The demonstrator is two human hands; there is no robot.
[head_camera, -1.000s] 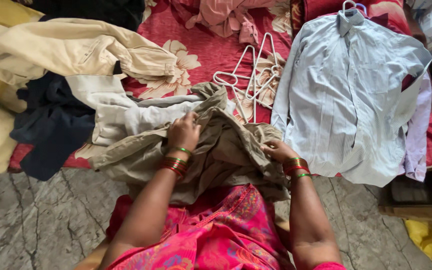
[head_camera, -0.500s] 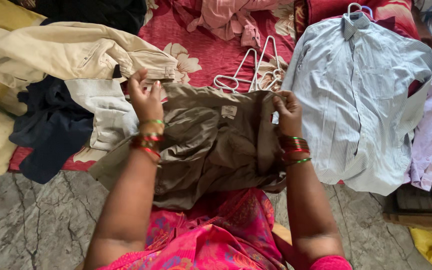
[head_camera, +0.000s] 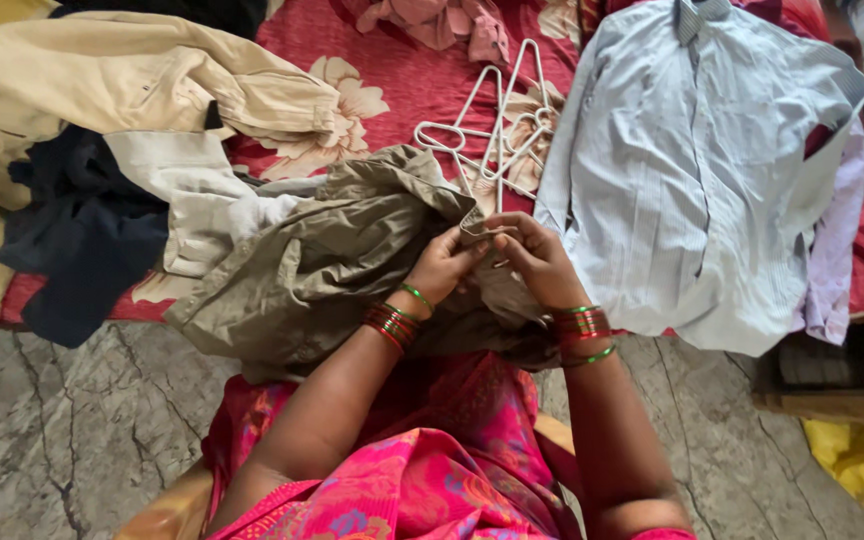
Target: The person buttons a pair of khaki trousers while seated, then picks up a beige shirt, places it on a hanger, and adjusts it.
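The red floral bedspread (head_camera: 402, 100) serves as the work surface, with garments spread across it from edge to edge. At the right, a pale blue striped shirt (head_camera: 692, 170) lies flat and face up, collar at the top, sleeves laid out to its sides, which suggests it has been laid out with care and not dropped. A cream jacket (head_camera: 142, 75) lies crumpled at the upper left, over a dark navy garment (head_camera: 82, 240) and an off-white garment (head_camera: 192, 200); these sit heaped, unsorted. A pink cloth (head_camera: 442, 20) is bunched at the top edge.

The olive-khaki shirt (head_camera: 332, 260) lies at the near edge of the bed, its bulk resting on the bedspread and trailing toward the person's lap, so its weight is borne while one edge is worked. White plastic hangers (head_camera: 497, 130) lie in a loose cluster just beyond it, within reach.

The left hand (head_camera: 442, 265) and right hand (head_camera: 537, 260) meet at one raised edge of the khaki shirt, both closed in a fingertip pinch on the fabric, close together. Bangles (head_camera: 582, 325) sit on both wrists.
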